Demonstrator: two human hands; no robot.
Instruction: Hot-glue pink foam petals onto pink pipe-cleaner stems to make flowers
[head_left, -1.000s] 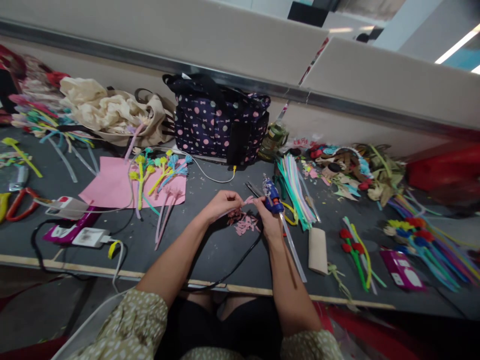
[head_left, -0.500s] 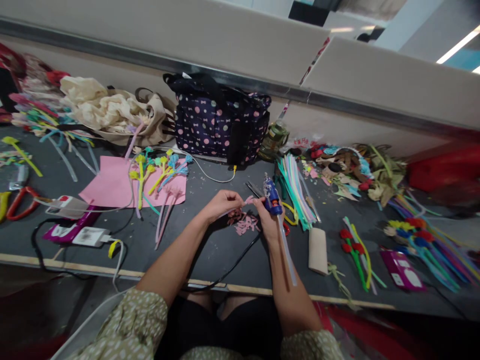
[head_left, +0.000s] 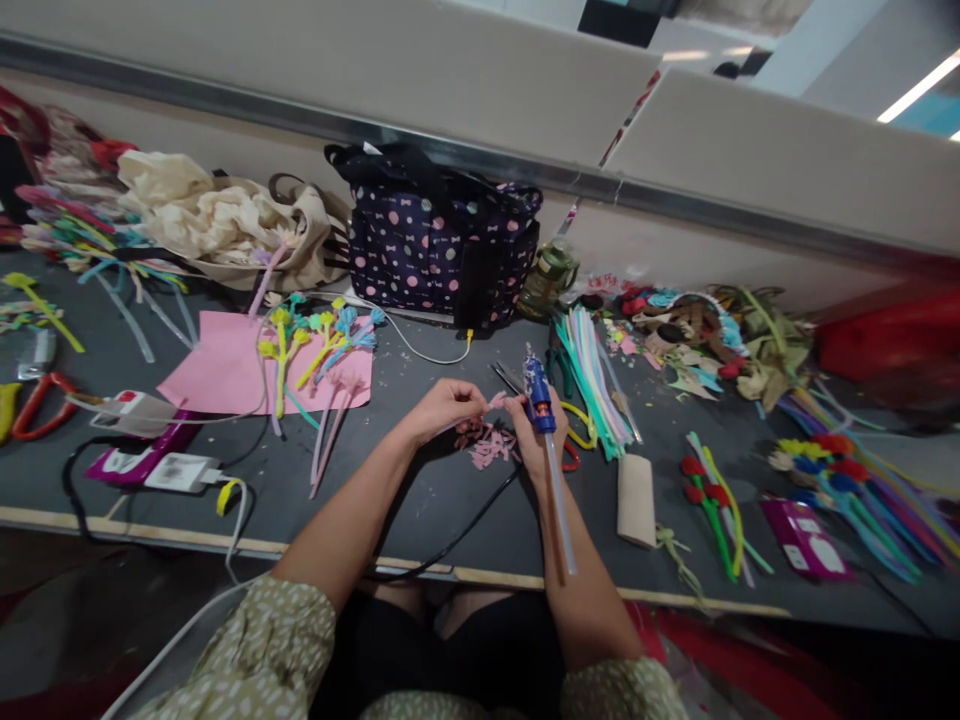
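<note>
My left hand is closed in a pinch on a pale pink pipe-cleaner stem with a pink tip. Close beside it, my right hand holds a blue glue gun, its nozzle pointing away from me. A translucent glue stick sticks out of its back, over my right forearm. The right fingertips reach the pink tip, and I cannot tell whether they pinch it. Under my hands lies a pile of small pink cut pieces. Scissors lie just beyond, partly hidden.
A pink sheet bearing several pipe-cleaner flowers lies left. A dotted dark bag and a green bottle stand behind. Right are pastel pipe cleaners, a beige roll and red flowers. A black cord crosses the front.
The glue gun has tilted in my right hand, its glue stick's rear end swinging slightly left. My left hand stays nearly still at the pink tip.
</note>
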